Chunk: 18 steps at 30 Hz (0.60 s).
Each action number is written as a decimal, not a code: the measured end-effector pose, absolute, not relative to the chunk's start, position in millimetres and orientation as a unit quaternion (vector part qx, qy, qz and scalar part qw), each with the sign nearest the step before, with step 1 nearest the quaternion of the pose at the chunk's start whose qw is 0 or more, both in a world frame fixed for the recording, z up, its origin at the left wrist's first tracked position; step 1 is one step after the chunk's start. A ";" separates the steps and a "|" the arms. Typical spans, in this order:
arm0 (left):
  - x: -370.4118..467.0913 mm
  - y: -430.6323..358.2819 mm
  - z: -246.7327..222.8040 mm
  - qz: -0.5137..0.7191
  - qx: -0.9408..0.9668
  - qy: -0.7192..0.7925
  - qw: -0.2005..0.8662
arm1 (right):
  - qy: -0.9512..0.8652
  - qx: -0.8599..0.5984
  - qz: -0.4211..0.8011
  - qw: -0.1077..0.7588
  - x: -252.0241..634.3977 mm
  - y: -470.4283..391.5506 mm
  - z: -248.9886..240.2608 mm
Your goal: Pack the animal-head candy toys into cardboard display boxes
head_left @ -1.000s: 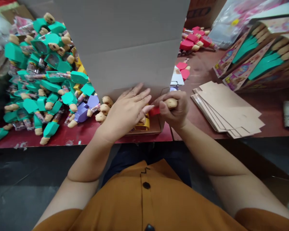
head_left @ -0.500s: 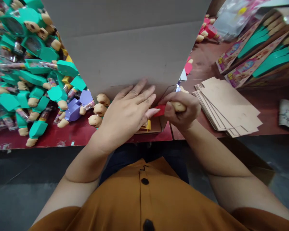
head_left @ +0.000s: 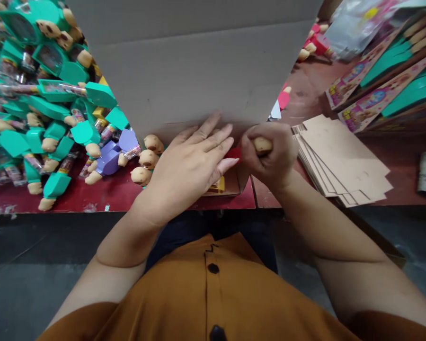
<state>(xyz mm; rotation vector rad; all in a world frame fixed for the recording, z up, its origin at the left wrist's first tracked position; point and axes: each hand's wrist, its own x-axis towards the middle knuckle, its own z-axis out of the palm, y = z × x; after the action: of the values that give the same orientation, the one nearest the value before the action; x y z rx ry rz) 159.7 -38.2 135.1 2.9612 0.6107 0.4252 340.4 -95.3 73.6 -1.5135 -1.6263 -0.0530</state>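
My left hand [head_left: 193, 163] lies flat with fingers stretched out, at the low front of a grey-brown cardboard box [head_left: 191, 80] whose large flap or panel rises in front of me. Close on its right, my right hand [head_left: 275, 158] is wrapped round a candy toy [head_left: 262, 145] with a beige animal head showing in the fist. A bit of red shows between the two hands, seemingly part of that toy. Below them a yellow piece [head_left: 218, 185] sits in the open cardboard. Beside my left wrist are several beige animal heads [head_left: 147, 159]. Most of the box interior is hidden.
A heap of green candy toys [head_left: 53, 99] covers the left of the red table [head_left: 102, 201], with a purple one [head_left: 110, 158] near it. To the right lie stacked cardboard sheets [head_left: 348, 156], filled display boxes [head_left: 372, 102], red toys [head_left: 319, 42] and plastic bags [head_left: 351, 28].
My right fist has risen a little and turned, so less of the toy's red part shows. My left hand keeps about the same place. The view has shifted slightly.
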 end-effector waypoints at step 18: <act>158.0 -37.0 140.3 0.130 0.974 0.186 0.020 | -0.730 -0.510 -0.079 0.448 345.3 -83.2 81.2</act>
<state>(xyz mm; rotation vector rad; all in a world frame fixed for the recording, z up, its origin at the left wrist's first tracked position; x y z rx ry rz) 158.0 -37.0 140.3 3.0208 0.5766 0.4045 345.3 -83.2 81.2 -1.2611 -1.8074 -0.1947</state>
